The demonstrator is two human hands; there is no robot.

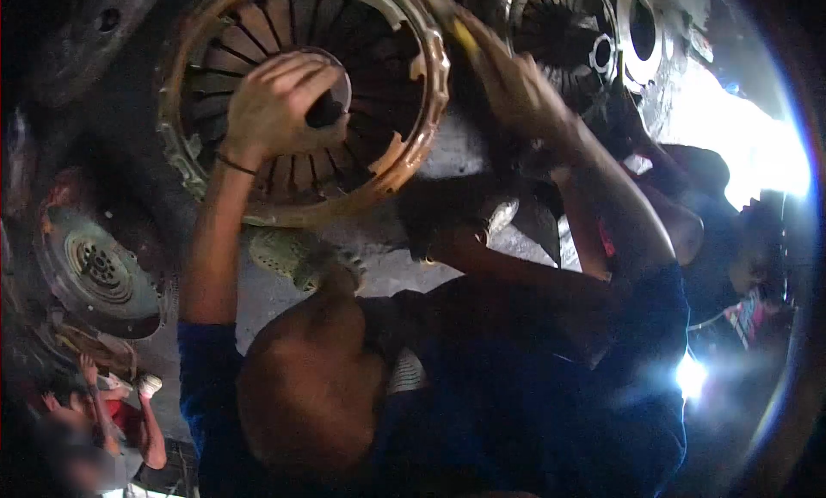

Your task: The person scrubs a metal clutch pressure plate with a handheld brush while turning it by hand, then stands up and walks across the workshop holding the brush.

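From my end, the work looks to be in progress, centred on the big round metal disc (391,167) at the top of the view, just beyond my knee (301,386). My left hand (288,102) is over its middle, fingers curled and thumb apart, leaving a dark gap between; I can't tell whether it grips something at the hub or only steadies it. My right hand (520,89), a little blurred, is closed around a long handle (465,38) with a yellow patch, which slants up beside the disc's rim and leaves the picture, so I can't see its working end. As for what is done, the disc seems to be in one piece, its dark slots running out from the centre and its rim rusty brown with pale patches; I can't say whether those patches are wear or finished work. With both hands engaged, I judge this part unfinished, though how much is left isn't visible. A second slotted disc (564,3) at upper right and a dusty disc (129,279) at left lie apart, neither of them in my hands.
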